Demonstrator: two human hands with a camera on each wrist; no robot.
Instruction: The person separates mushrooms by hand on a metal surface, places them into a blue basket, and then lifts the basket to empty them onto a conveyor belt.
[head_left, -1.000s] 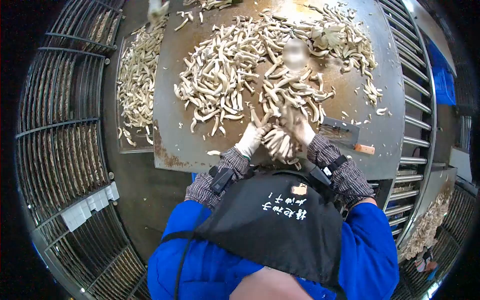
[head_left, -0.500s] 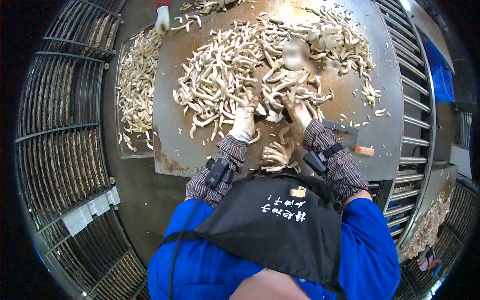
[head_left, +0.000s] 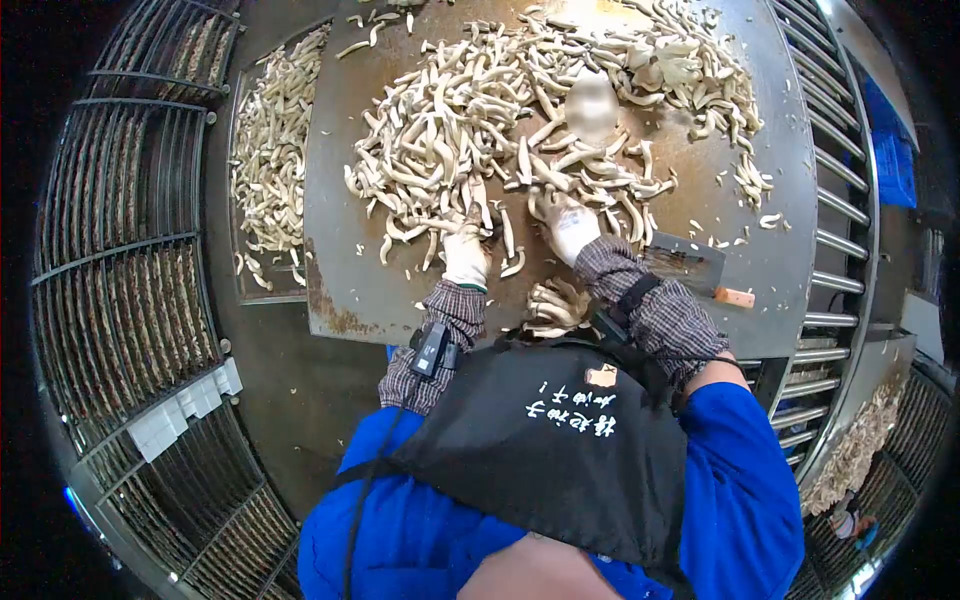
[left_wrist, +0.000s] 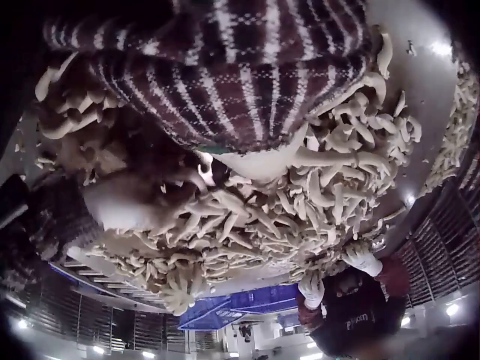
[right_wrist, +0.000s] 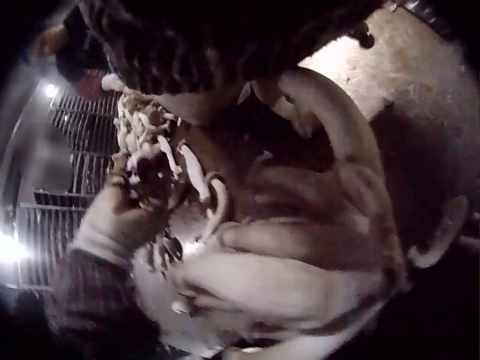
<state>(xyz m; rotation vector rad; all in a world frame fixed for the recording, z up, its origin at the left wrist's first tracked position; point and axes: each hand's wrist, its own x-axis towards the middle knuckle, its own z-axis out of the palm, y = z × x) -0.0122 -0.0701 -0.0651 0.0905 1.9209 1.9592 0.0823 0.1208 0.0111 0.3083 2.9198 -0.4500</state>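
Slender pale mushrooms (head_left: 430,150) lie in a broad heap on the metal table (head_left: 350,270). My gloved left hand (head_left: 467,255) is at the heap's near edge, its soiled fingers curled round mushrooms; it also appears as a white glove (right_wrist: 112,225) in the right wrist view. My right hand (head_left: 572,228), also gloved, grips a mushroom (head_left: 552,180) at the heap, its fingertips partly hidden. Between my forearms, against the apron, sits a bundle of mushrooms (head_left: 553,306), large and close in the right wrist view. The left wrist view hides my left fingers behind the sleeve.
A cleaver (head_left: 685,265) with a wooden handle (head_left: 735,297) lies right of my right hand. A tray of mushrooms (head_left: 270,160) stands left of the table, metal rollers (head_left: 835,210) run along its right. Another person's gloved hands (left_wrist: 362,259) work at the far side.
Both hands left the bundle by the apron and reached forward into the heap. Since then the left hand has drawn back left and nearer; the right has shifted slightly left.
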